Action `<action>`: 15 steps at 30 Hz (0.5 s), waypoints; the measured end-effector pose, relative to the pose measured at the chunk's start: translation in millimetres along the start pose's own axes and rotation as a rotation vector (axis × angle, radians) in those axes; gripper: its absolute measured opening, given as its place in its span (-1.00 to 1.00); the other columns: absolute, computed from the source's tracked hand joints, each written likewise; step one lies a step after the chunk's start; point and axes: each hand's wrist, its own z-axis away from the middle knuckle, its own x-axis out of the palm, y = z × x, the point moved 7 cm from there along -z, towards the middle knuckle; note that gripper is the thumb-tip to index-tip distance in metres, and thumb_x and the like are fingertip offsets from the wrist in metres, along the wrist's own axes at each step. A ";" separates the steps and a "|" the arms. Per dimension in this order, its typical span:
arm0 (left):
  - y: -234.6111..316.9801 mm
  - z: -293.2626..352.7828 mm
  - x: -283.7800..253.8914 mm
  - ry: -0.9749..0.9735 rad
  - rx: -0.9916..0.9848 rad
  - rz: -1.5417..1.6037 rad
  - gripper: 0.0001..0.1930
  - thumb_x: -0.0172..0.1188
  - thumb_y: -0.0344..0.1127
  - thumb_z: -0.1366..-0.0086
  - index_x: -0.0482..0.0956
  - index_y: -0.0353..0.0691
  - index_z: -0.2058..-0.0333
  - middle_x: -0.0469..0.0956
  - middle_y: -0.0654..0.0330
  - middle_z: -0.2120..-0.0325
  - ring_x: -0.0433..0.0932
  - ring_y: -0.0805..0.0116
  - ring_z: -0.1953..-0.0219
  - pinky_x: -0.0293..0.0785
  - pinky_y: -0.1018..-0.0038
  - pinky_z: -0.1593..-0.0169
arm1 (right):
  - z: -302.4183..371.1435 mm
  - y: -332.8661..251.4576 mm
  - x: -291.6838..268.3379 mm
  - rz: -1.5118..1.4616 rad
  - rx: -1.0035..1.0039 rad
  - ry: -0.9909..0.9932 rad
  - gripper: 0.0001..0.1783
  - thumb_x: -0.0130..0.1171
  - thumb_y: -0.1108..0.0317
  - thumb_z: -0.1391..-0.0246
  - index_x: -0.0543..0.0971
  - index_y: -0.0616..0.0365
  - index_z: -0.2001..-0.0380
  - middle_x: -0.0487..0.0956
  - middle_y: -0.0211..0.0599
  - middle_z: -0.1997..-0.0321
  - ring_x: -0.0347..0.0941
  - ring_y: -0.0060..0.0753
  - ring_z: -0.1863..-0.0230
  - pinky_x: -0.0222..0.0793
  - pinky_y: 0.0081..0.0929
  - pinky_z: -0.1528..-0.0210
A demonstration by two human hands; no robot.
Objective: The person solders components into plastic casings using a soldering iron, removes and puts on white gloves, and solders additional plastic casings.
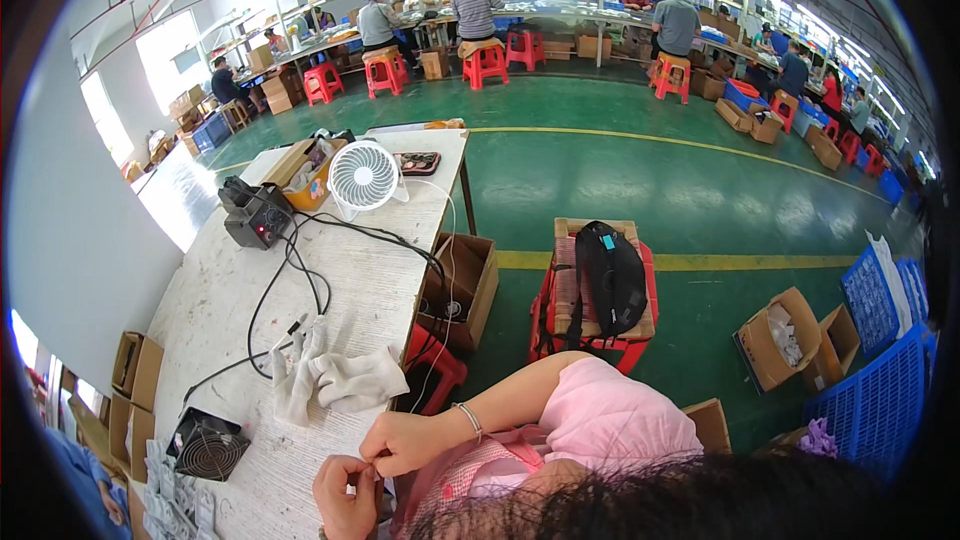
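Observation:
Close together at the table's near edge, my left hand (345, 502) and my right hand (402, 442) meet at the fingertips. Both are closed in a pinch, and whatever lies between the fingers is too small or hidden to name. My right wrist wears a bracelet (468, 422). Just beyond my hands, a pair of white work gloves (345, 380) lies crumpled on the white table (370, 275). A small black cooling fan (210, 446) sits to the left, beside a pile of grey plastic parts (170, 502).
Black cables (300, 260) run across the table from a black power box (258, 218). A white desk fan (364, 178) stands near an open carton (305, 180). A stool (648, 305) bears a black backpack (612, 280). Cartons (780, 345) and blue crates (875, 400) stand right; people work at far benches.

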 end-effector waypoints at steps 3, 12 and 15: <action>8.8 -0.6 -2.9 0.047 0.112 -0.070 -0.93 0.19 -0.58 -0.21 0.49 -0.30 0.35 0.53 0.01 0.43 0.51 0.06 0.40 0.44 0.31 0.30 | 0.0 6.6 8.5 -0.388 0.076 0.057 -0.82 0.08 0.41 0.07 0.48 0.26 0.65 0.41 -0.37 0.72 0.29 -0.58 0.66 0.20 -0.47 0.59; 30.4 -0.1 -1.6 0.084 0.297 -0.300 -0.84 0.21 -0.57 -0.17 0.48 -0.25 0.27 0.54 0.02 0.38 0.52 -0.02 0.34 0.47 0.22 0.26 | 11.8 46.0 43.6 -1.113 0.489 0.027 -0.79 0.04 0.39 0.03 0.47 0.15 0.69 0.32 -0.49 0.74 0.11 -0.68 0.74 -0.04 -0.63 0.67; 38.9 1.7 -2.8 0.108 0.362 -0.310 -0.85 0.20 -0.55 -0.20 0.48 -0.25 0.26 0.53 0.02 0.38 0.52 -0.03 0.35 0.48 0.22 0.27 | 15.9 52.0 56.1 -1.330 0.611 -0.010 -0.78 0.04 0.37 -0.02 0.46 0.15 0.67 0.27 -0.52 0.76 0.09 -0.68 0.75 -0.08 -0.62 0.70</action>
